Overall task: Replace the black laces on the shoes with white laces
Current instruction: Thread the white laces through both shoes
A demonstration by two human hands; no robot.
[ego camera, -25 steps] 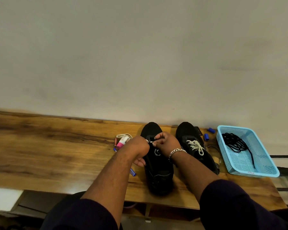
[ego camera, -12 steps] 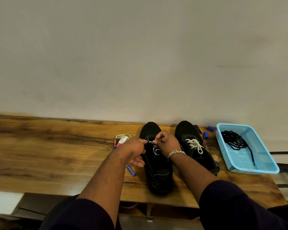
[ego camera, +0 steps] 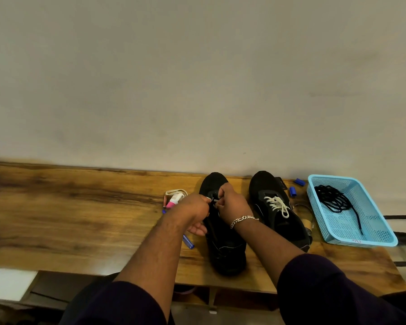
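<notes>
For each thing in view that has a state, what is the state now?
Left shoe: on the table, being laced.
Right shoe: white lace in, tied.
Black laces: lying in the blue basket.
Left hand: pinching a lace end.
Right hand: pinching at the eyelets.

Two black shoes [ego camera: 225, 245] [ego camera: 277, 207] are sitting on one wooden table [ego camera: 80, 219]; one blue basket [ego camera: 352, 231] is holding one black lace [ego camera: 335, 200]; two blue caps [ego camera: 299, 182] [ego camera: 292, 191] are lying beside it; two hands [ego camera: 195, 207] [ego camera: 232, 204] are working.
</notes>
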